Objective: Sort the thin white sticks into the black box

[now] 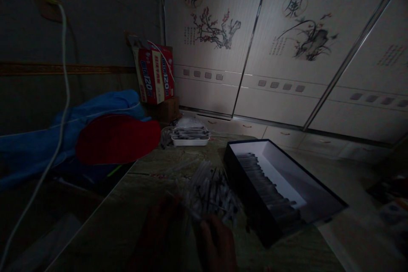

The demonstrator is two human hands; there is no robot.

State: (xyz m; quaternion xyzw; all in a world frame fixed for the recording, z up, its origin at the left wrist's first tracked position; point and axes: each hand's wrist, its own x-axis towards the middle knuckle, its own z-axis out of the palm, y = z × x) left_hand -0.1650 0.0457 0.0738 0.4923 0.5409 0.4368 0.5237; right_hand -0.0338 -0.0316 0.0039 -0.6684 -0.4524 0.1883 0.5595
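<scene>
The light is very dim. My right hand (216, 238) is closed, its fingers pinching the near end of a thin pale tube (193, 213) that looks like a pen barrel. At the tube's other end my left hand (162, 217) is curled in deep shadow; its fingers seem closed on the tube. Just beyond both hands lies a loose pile of similar clear, dark-tipped tubes (210, 191) on the table (127, 216). To the right, an open black box (247, 187) with a pale inside holds a row of dark-looking tubes (267, 191) along its left side.
A white tray (191, 142) of similar slim pieces stands at the table's far end. Left of the table are a red round cushion-like thing (117, 139), blue cloth (95, 106) and a hanging white cable (65, 85). Behind stand a red carton (154, 74) and sliding wardrobe doors (216, 59).
</scene>
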